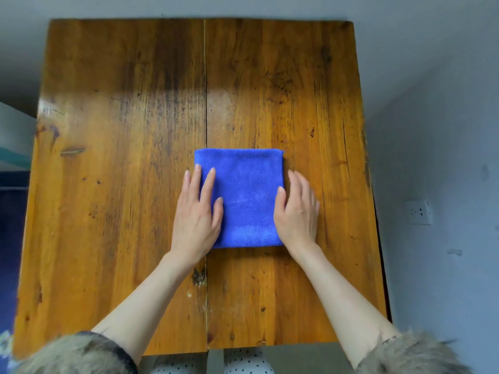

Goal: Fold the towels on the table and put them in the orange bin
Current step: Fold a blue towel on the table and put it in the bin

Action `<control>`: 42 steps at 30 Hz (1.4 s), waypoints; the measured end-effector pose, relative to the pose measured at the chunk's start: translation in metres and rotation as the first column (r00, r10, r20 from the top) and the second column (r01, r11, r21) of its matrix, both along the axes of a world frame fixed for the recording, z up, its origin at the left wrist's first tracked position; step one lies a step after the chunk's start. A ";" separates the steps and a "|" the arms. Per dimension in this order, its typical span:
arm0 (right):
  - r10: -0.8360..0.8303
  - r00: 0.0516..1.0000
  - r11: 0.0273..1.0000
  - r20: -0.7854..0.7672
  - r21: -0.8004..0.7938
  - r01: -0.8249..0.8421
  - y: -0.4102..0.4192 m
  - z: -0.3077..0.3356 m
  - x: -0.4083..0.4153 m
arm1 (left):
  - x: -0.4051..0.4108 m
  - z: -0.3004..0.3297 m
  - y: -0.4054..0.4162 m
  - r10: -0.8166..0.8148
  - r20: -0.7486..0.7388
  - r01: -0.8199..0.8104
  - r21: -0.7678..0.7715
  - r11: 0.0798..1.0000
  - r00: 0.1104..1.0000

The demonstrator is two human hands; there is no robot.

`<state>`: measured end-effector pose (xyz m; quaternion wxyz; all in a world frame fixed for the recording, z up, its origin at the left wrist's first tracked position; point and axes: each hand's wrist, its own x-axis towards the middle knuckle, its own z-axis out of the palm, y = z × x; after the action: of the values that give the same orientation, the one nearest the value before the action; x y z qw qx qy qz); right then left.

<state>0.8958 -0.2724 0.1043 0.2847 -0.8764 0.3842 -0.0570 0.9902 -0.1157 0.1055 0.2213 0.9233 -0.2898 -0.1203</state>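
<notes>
Folded blue towel point(244, 198) flat at centre of wooden bench point(108, 157), left hand point(198, 211) pressing its 9 o'clock edge with straight fingers, right hand point(297, 211) flat on its 3 o'clock edge, fingers relaxed

Blue towel point(244, 195) lies folded square, flat, mid-table.

A folded blue towel point(243, 198) lies on the wooden table point(108, 130); the left hand point(197, 214) presses flat on its left edge. The right hand point(297, 211) rests at its right edge, fingers blurred, seemingly straight.
</notes>
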 end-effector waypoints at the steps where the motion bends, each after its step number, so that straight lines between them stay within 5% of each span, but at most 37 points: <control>1: -0.092 0.996 0.995 -0.004 0.030 0.092 0.002 0.003 -0.003 | -0.004 0.002 0.007 0.078 -0.046 -0.080 -0.034 0.996 0.996; 4: -0.224 0.973 0.959 -0.063 0.164 0.231 0.000 0.008 -0.003 | -0.006 0.005 0.021 0.300 -0.170 -0.313 -0.056 0.948 0.939; 7: -0.181 0.973 0.936 -0.146 0.278 0.216 -0.006 0.012 0.003 | 0.001 0.006 0.024 0.393 -0.225 -0.400 0.016 0.917 0.892; 14: -0.175 0.947 0.820 -0.268 0.493 0.291 -0.017 0.012 0.017 | 0.024 0.019 0.011 0.322 -0.589 -0.411 -0.020 0.911 0.741; 19: -0.195 0.943 0.635 -0.268 0.698 0.330 -0.023 0.016 0.023 | 0.031 0.023 0.012 0.270 -0.807 -0.473 -0.013 0.881 0.526; 22: -0.155 0.946 0.596 -0.285 0.736 0.320 -0.022 0.020 0.022 | 0.032 0.025 0.014 0.256 -0.861 -0.495 0.006 0.869 0.440; 29: -0.103 0.972 0.688 -0.213 0.690 0.224 -0.019 0.024 0.011 | 0.025 0.027 0.022 0.217 -0.932 -0.525 0.035 0.850 0.290; 36: -0.158 0.957 0.426 -0.244 0.858 0.288 -0.017 0.034 -0.002 | 0.023 0.038 0.028 0.220 -0.948 -0.509 0.075 0.857 0.230; 42: -0.143 0.963 0.340 -0.228 0.903 0.264 -0.008 0.053 -0.025 | 0.018 0.055 0.038 0.210 -0.948 -0.429 0.091 0.899 0.239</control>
<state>0.8712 -0.2803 0.1569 0.6962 -0.5112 0.4705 0.1807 1.0080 -0.0777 0.1608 0.4530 0.6900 0.0800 -0.5588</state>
